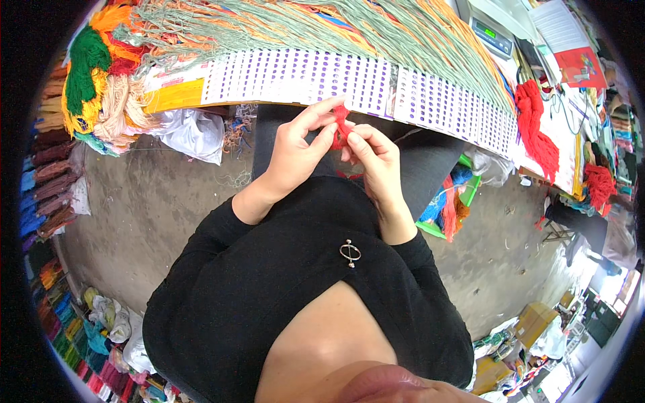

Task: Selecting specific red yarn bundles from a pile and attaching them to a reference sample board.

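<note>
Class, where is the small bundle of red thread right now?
In the head view's upper middle, the small bundle of red thread is held between the left hand and right hand, by the purple-dotted white sheets' edge.

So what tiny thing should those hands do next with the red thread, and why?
Maybe the right hand should gently tug the lower part of the red thread to straighten it. The left hand pinches it higher up, so it could steady that part, and the thread looks bunched between the two hands.
</note>
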A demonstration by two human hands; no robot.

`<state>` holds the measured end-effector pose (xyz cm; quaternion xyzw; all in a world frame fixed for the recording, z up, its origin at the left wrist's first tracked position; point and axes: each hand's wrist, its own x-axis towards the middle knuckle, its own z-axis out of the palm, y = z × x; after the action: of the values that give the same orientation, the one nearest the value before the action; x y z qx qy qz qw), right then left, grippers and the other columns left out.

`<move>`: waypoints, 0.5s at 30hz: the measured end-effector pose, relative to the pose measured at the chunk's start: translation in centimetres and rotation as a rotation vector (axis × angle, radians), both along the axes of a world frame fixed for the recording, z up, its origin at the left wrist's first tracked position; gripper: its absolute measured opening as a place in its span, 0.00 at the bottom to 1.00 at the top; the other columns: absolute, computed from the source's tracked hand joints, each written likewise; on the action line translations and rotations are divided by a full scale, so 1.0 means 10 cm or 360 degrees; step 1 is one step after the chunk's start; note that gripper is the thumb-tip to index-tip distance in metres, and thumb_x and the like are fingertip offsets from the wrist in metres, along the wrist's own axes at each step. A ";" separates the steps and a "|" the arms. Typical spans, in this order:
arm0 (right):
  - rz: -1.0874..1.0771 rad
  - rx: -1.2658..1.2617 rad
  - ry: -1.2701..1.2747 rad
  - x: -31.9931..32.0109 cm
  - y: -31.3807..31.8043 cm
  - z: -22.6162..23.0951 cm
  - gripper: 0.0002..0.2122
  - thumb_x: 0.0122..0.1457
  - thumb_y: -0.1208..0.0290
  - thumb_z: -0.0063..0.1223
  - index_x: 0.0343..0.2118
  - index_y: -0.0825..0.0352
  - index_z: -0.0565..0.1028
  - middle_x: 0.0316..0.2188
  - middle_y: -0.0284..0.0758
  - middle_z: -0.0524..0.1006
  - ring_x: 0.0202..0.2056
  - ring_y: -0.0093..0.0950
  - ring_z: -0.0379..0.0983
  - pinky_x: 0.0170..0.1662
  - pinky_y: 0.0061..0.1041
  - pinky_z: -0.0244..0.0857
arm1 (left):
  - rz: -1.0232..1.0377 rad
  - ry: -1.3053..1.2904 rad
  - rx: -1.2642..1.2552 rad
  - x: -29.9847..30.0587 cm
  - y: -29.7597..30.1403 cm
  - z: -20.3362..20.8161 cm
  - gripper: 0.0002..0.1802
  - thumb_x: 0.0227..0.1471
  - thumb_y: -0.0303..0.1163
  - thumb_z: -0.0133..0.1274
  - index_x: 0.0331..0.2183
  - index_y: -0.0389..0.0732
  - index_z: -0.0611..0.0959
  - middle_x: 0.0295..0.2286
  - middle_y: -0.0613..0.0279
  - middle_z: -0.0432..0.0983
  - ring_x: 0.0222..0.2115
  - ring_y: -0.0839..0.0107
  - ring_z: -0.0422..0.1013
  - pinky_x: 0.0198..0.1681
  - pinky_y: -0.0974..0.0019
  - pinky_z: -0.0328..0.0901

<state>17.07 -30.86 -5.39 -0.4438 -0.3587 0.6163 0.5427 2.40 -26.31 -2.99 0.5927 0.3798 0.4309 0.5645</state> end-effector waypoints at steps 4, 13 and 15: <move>-0.0174 0.0034 0.0004 0.00 0.01 0.02 0.05 0.57 0.75 0.48 0.29 0.71 0.74 0.24 0.30 0.72 0.21 0.14 0.63 0.25 0.12 0.56 | 0.0050 0.0243 0.0135 -0.03 0.01 0.04 0.21 0.50 0.20 0.47 0.48 0.38 0.72 0.32 0.60 0.76 0.35 0.77 0.72 0.41 0.73 0.64; -0.0246 -0.0075 0.0156 0.03 -0.02 0.00 0.07 0.58 0.74 0.45 0.29 0.71 0.74 0.20 0.33 0.74 0.20 0.16 0.66 0.27 0.13 0.58 | -0.0023 -0.0034 -0.0205 -0.06 0.03 -0.04 0.20 0.50 0.20 0.47 0.47 0.36 0.71 0.26 0.66 0.75 0.29 0.85 0.67 0.38 0.78 0.62; -0.0213 -0.0070 0.0183 0.04 -0.02 -0.02 0.07 0.58 0.73 0.45 0.29 0.71 0.73 0.22 0.34 0.75 0.20 0.18 0.67 0.26 0.13 0.59 | -0.0017 -0.0089 -0.0242 -0.06 0.03 -0.04 0.19 0.51 0.20 0.47 0.47 0.36 0.71 0.26 0.67 0.75 0.30 0.85 0.67 0.38 0.78 0.62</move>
<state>17.47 -31.10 -5.59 -0.4424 -0.2830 0.6108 0.5926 1.83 -26.01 -3.39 0.5378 0.3924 0.4143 0.6205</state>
